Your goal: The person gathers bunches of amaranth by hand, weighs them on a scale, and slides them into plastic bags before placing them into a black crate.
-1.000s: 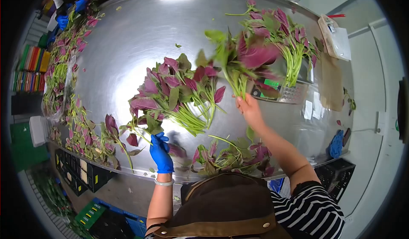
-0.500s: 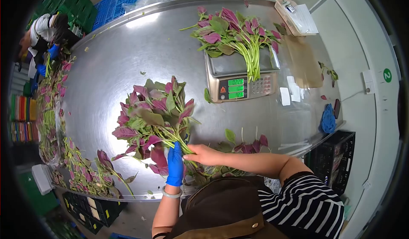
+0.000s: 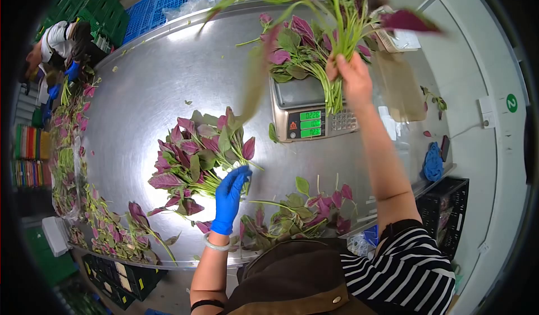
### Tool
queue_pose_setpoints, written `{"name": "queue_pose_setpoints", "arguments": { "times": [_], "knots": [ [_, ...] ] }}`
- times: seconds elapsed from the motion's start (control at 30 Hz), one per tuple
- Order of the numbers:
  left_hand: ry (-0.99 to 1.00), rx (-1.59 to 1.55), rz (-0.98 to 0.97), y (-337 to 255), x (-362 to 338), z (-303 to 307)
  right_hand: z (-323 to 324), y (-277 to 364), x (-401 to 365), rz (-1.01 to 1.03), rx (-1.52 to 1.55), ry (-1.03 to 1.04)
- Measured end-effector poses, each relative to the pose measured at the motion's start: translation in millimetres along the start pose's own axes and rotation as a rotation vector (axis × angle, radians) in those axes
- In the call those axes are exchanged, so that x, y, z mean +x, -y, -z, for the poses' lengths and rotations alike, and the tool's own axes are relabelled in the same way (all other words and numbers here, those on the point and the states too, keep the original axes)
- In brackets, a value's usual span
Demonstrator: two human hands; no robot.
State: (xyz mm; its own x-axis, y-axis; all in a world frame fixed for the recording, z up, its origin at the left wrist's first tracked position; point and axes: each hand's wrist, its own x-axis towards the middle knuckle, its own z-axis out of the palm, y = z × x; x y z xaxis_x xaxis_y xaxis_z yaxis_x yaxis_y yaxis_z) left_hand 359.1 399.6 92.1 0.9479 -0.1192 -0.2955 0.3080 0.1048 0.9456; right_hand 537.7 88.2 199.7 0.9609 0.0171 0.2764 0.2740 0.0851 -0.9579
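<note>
Half a second ago the right hand lay low on the worktop, beside the gloved left hand at the stem ends of the pile. Now the right hand (image 3: 351, 78) is raised high over the scale (image 3: 314, 112), clenched around the stems of a lifted bunch (image 3: 343, 17) of red and green leafy greens. The leaves fan out, blurred, above the fist, and one long leaf trails down to the left. The left hand (image 3: 229, 194), in a blue glove, has stayed at the pile of greens (image 3: 193, 155) in the middle of the steel worktop (image 3: 157, 85). Its fingers are stretched out loosely and rest on the green stems without gripping them. A second bunch (image 3: 297, 48) lies across the scale platform just as before, its stems hanging over the front edge. Loose sprigs (image 3: 303, 211) lie at the near edge of the worktop, close to the person's apron. A co-worker (image 3: 53, 40) bends over the far left end.
</note>
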Motion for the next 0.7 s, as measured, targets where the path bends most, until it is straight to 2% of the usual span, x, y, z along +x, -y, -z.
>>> {"name": "queue_pose_setpoints", "arguments": {
  "times": [0.03,0.13,0.23,0.4,0.47,0.5,0.6,0.63,0.67,0.7],
  "knots": [
    [-0.02,0.023,0.047,15,-6,2,19,-17,9,-0.042,-0.024,-0.044],
    [-0.005,0.124,0.102,59,-26,12,71,-77,18,-0.485,-0.319,-0.069],
    [-0.03,0.128,0.147,72,-41,18,82,-98,15,-0.756,-0.217,-0.131],
    [-0.072,0.157,0.146,75,-46,31,81,-87,18,-0.732,-0.469,-0.141],
    [-0.119,0.175,0.132,74,-44,33,64,-68,4,-0.178,-1.382,-0.191],
    [-0.139,0.222,0.091,71,-42,33,53,-61,-7,0.165,-1.791,-0.196],
    [-0.229,0.375,-0.056,70,-37,34,0,-56,-42,0.318,-1.299,-0.082],
    [-0.239,0.469,-0.119,67,-36,34,-24,-65,-65,-0.015,-0.931,0.068],
    [-0.242,0.564,-0.186,61,-33,32,-48,-83,-89,-0.12,-0.854,0.173],
    [-0.241,0.659,-0.257,57,-29,31,-67,-115,-116,-0.321,-0.723,0.307]
  ]
}}
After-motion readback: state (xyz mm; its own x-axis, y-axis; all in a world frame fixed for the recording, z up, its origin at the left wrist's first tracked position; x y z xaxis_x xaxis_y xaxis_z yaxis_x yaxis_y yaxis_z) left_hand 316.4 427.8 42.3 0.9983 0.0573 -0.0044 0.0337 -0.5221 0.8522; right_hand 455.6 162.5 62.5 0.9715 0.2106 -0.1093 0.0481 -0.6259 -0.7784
